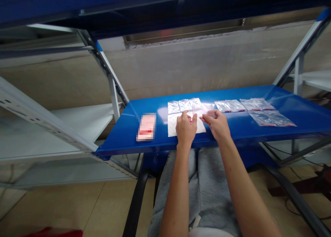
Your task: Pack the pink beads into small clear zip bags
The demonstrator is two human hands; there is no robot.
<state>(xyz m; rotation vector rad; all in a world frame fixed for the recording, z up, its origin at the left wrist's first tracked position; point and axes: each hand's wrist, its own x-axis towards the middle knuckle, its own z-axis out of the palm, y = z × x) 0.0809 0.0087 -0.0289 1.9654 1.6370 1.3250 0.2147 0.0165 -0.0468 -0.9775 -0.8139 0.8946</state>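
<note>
On the blue shelf top, my left hand [186, 128] curls over a white sheet [172, 128], thumb and fingers around what looks like a small clear zip bag with a thin red line [192, 109] at its edge. Small red beads [190, 120] show between that thumb and the fingers. Just to the right, my right hand [218, 124] is closed in a pinch, with a tiny reddish bead [201, 117] at its fingertips. Clear plastic bags [184, 105] lie in a row along the sheet's far edge. The hands are close together but apart.
More clear bags with red along their lower edges lie to the right, in a nearer group [271, 118] and a farther one [229, 106]. A blurred pinkish rectangular item [147, 125] is on the left. Metal uprights [111, 75] and an upper blue shelf [165, 9] frame the space.
</note>
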